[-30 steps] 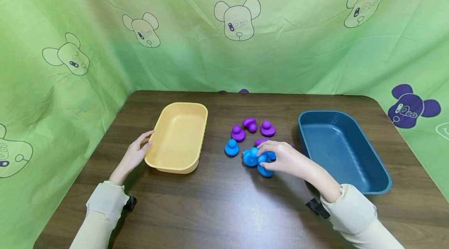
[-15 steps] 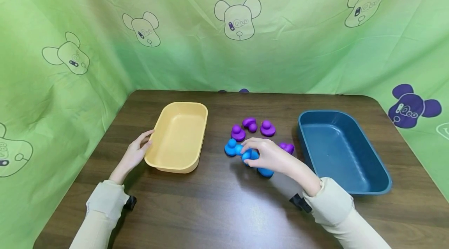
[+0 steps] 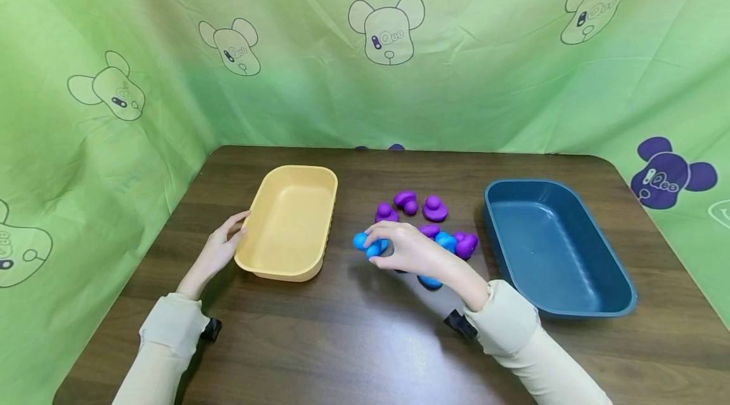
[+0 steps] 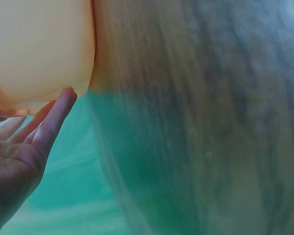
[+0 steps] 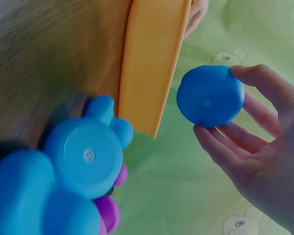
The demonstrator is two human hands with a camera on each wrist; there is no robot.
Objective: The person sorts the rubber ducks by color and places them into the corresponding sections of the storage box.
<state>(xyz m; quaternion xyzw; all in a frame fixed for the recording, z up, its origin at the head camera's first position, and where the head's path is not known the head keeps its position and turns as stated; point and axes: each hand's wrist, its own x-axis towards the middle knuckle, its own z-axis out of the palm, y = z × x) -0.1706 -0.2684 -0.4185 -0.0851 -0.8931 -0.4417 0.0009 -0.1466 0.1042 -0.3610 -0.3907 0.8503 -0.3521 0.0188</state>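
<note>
On the dark wooden desk (image 3: 353, 341), between a yellow tub (image 3: 291, 221) and a dark blue tub (image 3: 556, 246), lies a small heap of rubber ducks. The right hand (image 3: 407, 251) hangs just above the left edge of that heap and pinches a blue duck (image 3: 365, 244) between thumb and fingertips, so its grip is closed round the toy; the duck is lifted clear of the desk, near the yellow tub's right wall. From the right wrist view the duck's round flat base (image 5: 209, 96) faces the camera, with the thumb on its upper edge and a fingertip under it.

More blue ducks (image 3: 441, 246) sit on the desk beside and below the wrist, and purple ducks (image 3: 433, 208) stand behind them, one purple duck (image 3: 467, 244) close to the dark blue tub. In the right wrist view two of the blue ducks (image 5: 83, 152) are packed together.

The left hand (image 3: 219, 253) rests against the yellow tub's left wall; its fingers are nearly straight and touch the rim, the grip loosely spread, as the left wrist view (image 4: 19, 147) also shows.

A green cloth (image 3: 171, 44) with bear prints hangs behind the desk.
</note>
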